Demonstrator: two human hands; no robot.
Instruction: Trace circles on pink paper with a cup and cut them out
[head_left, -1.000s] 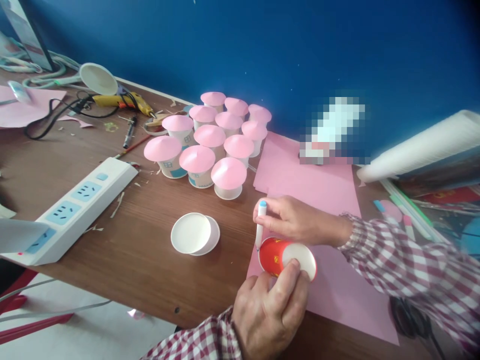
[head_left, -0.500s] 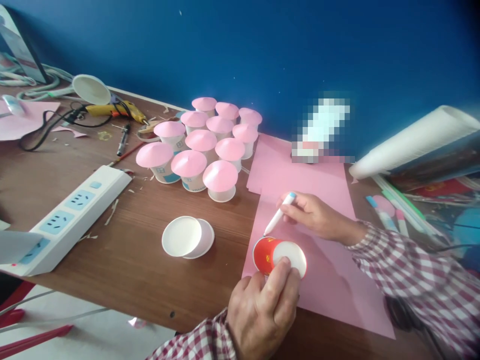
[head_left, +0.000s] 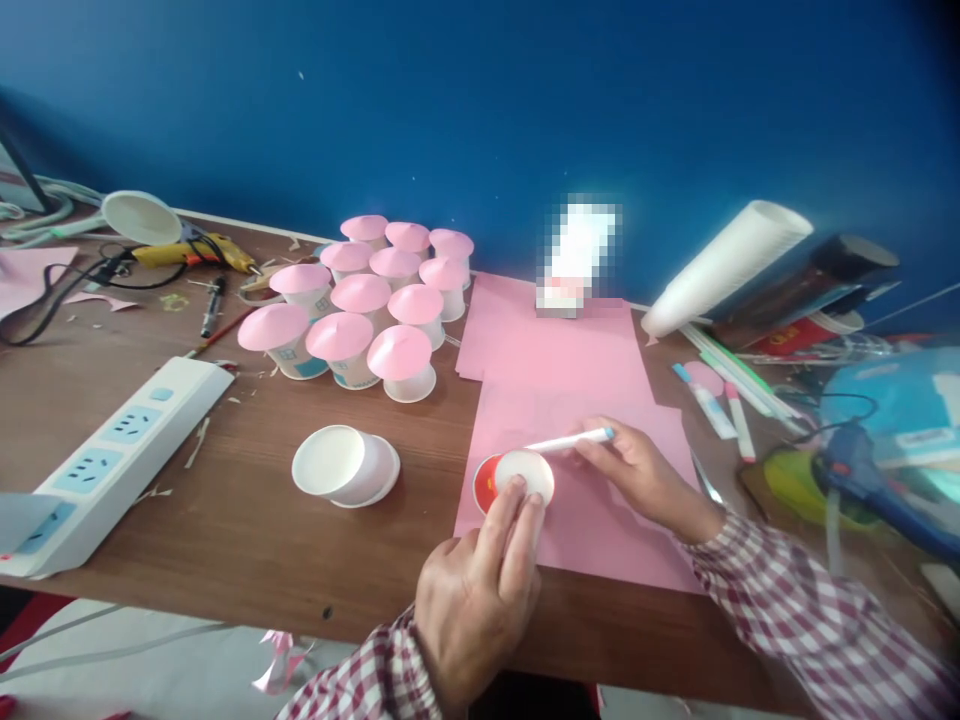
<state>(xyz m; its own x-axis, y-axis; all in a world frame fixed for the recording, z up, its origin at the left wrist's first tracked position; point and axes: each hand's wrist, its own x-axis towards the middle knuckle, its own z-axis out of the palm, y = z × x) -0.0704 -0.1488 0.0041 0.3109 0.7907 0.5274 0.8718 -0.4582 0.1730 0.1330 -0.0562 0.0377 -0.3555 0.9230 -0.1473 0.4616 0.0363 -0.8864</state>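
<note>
Red cup (head_left: 486, 482), upside down on pink paper (head_left: 585, 545) by the worktop's (head_left: 247, 540) near edge; left hand's (head_left: 480, 590) fingers press its base; right hand (head_left: 637, 470) pinches a white pen (head_left: 566, 441).

A plain deep-blue wall (head_left: 315, 110) rises behind a brown wood-grain table (head_left: 247, 540), with a pale strip along its foot; below the table's front edge shows a light grey floor (head_left: 165, 670)

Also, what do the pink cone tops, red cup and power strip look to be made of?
Pink cone tops: likely thin card, satin; smooth curve, soft highlights.
Red cup: probably coated paper; printed side, pale base.
Power strip: apparently moulded plastic, satin white; crisp edges, pale blue socket panels.
</note>
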